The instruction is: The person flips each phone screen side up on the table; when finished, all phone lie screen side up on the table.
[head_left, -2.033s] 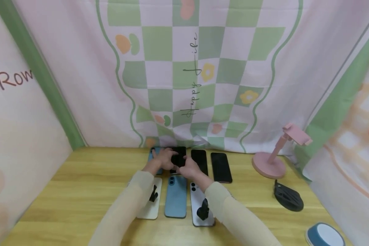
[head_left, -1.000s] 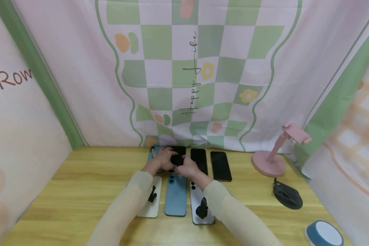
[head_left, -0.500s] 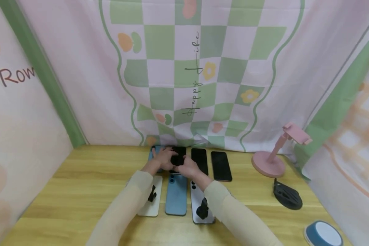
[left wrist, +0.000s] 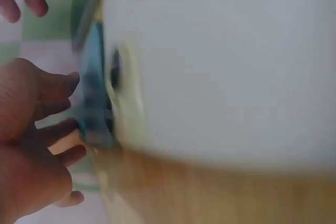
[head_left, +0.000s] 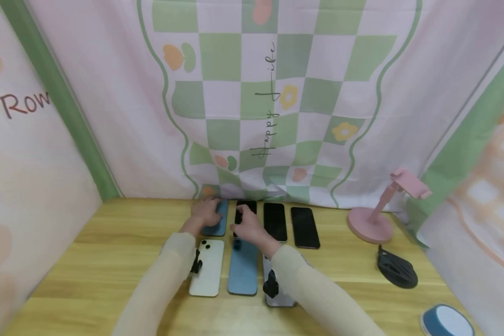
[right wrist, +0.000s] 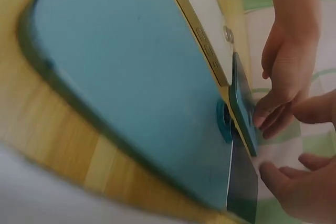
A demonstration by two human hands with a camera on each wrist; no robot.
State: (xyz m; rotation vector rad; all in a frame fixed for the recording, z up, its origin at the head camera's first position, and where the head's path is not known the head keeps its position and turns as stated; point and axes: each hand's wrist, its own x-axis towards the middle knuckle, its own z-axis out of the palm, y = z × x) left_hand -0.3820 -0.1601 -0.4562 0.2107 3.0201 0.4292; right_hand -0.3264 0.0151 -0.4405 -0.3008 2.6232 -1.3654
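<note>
At the back of the wooden table, my left hand (head_left: 206,214) is over a blue phone (head_left: 220,223), fingers spread at its left and top. In the left wrist view that hand (left wrist: 31,140) has loosely bent fingers by the blue phone (left wrist: 93,87); firm contact cannot be made out. My right hand (head_left: 251,227) is over a black phone (head_left: 247,207) beside it, thumb and fingers apart, holding nothing. From the right wrist, its fingers (right wrist: 278,179) appear near the black phone (right wrist: 244,182). Closer in lie a white phone (head_left: 209,270) and another blue phone (head_left: 243,273).
Two more black phones (head_left: 275,221) (head_left: 305,227) continue the back row. A silver phone (head_left: 281,298) lies partly under my right forearm. On the right stand a pink phone stand (head_left: 371,224), a black folded holder (head_left: 396,268) and a blue-and-white round object (head_left: 447,322). A printed curtain (head_left: 256,116) hangs behind.
My left hand has left the black phone and shifted left onto the blue one. My right hand has drawn slightly away from the black phone, which now shows more.
</note>
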